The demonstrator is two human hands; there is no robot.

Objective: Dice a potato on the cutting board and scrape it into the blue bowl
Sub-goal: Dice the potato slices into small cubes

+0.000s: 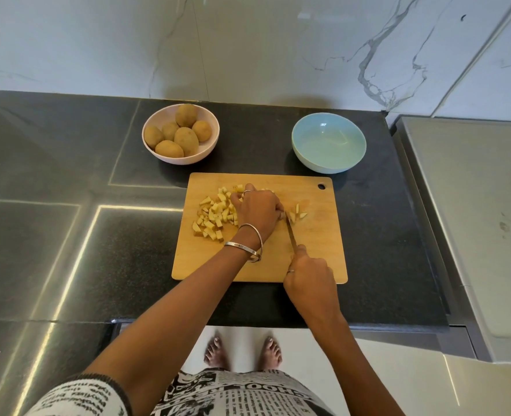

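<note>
Here, as seen from the head camera:

- Dark stone surface with a white marble wall behind it.
- Wooden cutting board lies near the front edge of the surface, its hanging hole at the far right corner.
- Blue bowl stands just beyond the board's far right corner; nothing visible inside.
- Pink bowl stands beyond the board's far left side, holding six whole potatoes.
- Left hand rests on the middle of the board, fingers curled down over the uncut remainder of the potato, which is mostly hidden beneath it; a ring and two bangles are worn.
- Right hand is clamped round the knife handle at the board's near edge; the blade runs away from the person, its tip beside the left hand.
- Diced potato is heaped on the board's left half, touching the left hand.
- A few cut pieces lie just right of the blade tip.
</note>
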